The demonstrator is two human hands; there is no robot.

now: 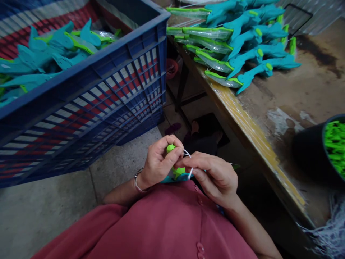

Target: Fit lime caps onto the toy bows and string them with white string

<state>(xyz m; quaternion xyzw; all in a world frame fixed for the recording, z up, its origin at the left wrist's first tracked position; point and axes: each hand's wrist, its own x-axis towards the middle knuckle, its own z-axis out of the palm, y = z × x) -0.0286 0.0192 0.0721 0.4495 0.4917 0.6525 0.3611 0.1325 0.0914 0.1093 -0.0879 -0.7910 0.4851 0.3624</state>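
Note:
Close to my body, my left hand (163,160) pinches a small green plastic piece (170,148) between thumb and fingers. A white cord (191,172) loops from that piece over to my right hand (212,174), whose thumb and forefinger are closed on it. Below both hands lies a teal and green plastic part (179,173), mostly hidden by my fingers and the red shirt. Whether the cord passes through the green piece I cannot tell.
A blue crate (81,68) at the left holds several teal and green plastic parts (54,50). More such parts (250,68) lie in a row on the worktable (309,90). A black bucket (307,151) of small green pieces and a bundle of white cords (330,230) are at the right.

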